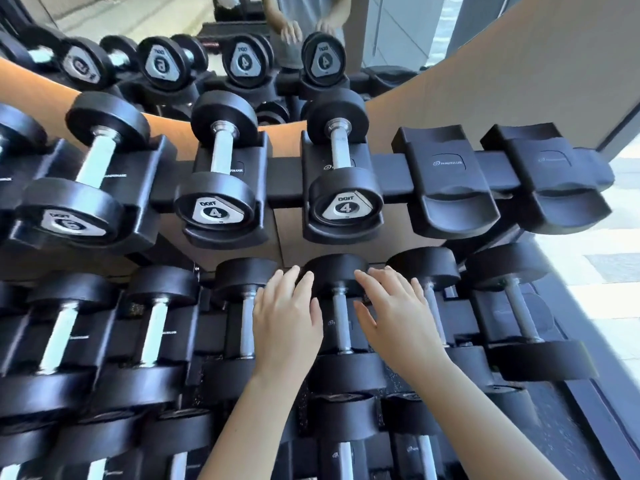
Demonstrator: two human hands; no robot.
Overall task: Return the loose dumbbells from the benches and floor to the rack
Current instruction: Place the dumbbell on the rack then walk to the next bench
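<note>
A black dumbbell rack [284, 183] fills the view. Its top row holds two dumbbells marked 4 [216, 174] [341, 174] and one marked 6 [83, 188]. The two right cradles [446, 181] [543, 174] on that row hold nothing. The middle row is full of black dumbbells with steel handles. My left hand [287, 317] and my right hand [394, 313] hover with straight fingers over that row, on either side of one dumbbell [337, 271]. Neither hand holds anything.
A mirror [194, 46] behind the rack reflects the dumbbells and a person's hands. A lower row of dumbbells [346, 455] shows at the bottom. Pale floor [595, 258] lies to the right of the rack.
</note>
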